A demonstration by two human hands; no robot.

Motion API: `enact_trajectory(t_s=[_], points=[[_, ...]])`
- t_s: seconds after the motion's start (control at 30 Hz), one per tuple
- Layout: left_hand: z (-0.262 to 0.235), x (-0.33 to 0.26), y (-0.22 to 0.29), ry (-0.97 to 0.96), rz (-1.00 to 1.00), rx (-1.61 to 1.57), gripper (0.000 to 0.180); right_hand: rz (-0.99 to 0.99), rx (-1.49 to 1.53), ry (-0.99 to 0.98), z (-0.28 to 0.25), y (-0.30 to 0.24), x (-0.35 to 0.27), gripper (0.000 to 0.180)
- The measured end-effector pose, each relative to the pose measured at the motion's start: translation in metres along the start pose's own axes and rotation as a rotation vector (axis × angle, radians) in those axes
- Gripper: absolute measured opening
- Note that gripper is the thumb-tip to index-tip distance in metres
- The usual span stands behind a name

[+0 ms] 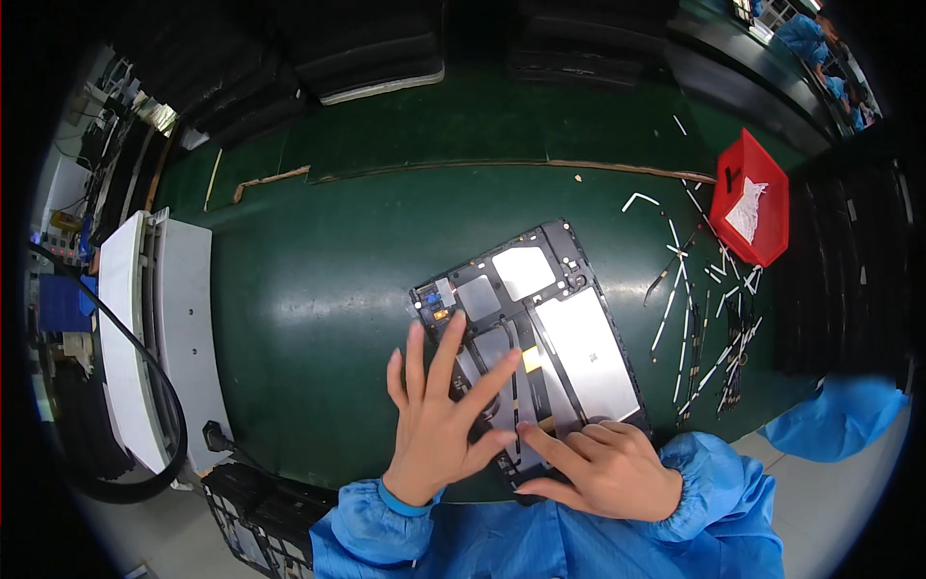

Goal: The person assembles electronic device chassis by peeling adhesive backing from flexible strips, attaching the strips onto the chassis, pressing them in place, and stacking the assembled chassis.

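An opened tablet housing [588, 352], black-framed with silver panels, lies tilted on the green table in front of me. My left hand [431, 439] is spread over its left side, the index fingertip touching near a thin black flex cable [514, 372] and a yellow tab [531, 359]. The other fingers fan out by the upper left edge. From the lower right, my right hand [617, 470] reaches in with its index finger stretched onto the lower end of the same cable. Its thumb rests near the bottom edge and the remaining fingers are curled, with nothing seen in them.
Loose black flex cables and white strips [683, 309] are scattered on the right of the green table [309, 367]. Behind them stands a red bin [774, 217] holding white pieces. A white equipment box [191, 328] is at left, with stacked black trays [367, 58] at the back.
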State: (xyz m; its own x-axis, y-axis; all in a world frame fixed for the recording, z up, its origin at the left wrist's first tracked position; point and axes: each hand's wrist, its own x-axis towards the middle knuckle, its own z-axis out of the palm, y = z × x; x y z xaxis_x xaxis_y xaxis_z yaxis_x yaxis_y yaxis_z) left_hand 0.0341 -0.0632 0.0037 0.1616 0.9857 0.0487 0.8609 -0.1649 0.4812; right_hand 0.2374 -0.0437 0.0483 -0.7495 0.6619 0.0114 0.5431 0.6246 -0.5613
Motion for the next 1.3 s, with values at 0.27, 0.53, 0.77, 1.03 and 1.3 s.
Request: enact_trajectory(t_s=[0.27,0.53,0.77,1.03,1.3], points=[[-0.004,0.007,0.009,0.115,-0.045,-0.098,0.04,-0.062,-0.176,-0.181,0.015,-0.019,-0.031,0.064],[0.011,-0.036,0.022,0.334,-0.348,-0.359,0.058,0.285,-0.025,0.36,-0.006,0.022,-0.031,0.053],[0.024,-0.061,0.054,0.121,-0.362,-0.226,0.06,0.472,0.232,0.321,-0.011,0.044,-0.036,0.05],[0.006,-0.022,0.058,0.43,-0.085,-0.815,0.073,0.641,1.049,0.588,-0.039,0.046,-0.054,0.059],[0.011,0.074,0.012,0.525,-0.037,-0.463,0.047,0.309,1.058,1.012,-0.208,0.074,0.022,0.057]])
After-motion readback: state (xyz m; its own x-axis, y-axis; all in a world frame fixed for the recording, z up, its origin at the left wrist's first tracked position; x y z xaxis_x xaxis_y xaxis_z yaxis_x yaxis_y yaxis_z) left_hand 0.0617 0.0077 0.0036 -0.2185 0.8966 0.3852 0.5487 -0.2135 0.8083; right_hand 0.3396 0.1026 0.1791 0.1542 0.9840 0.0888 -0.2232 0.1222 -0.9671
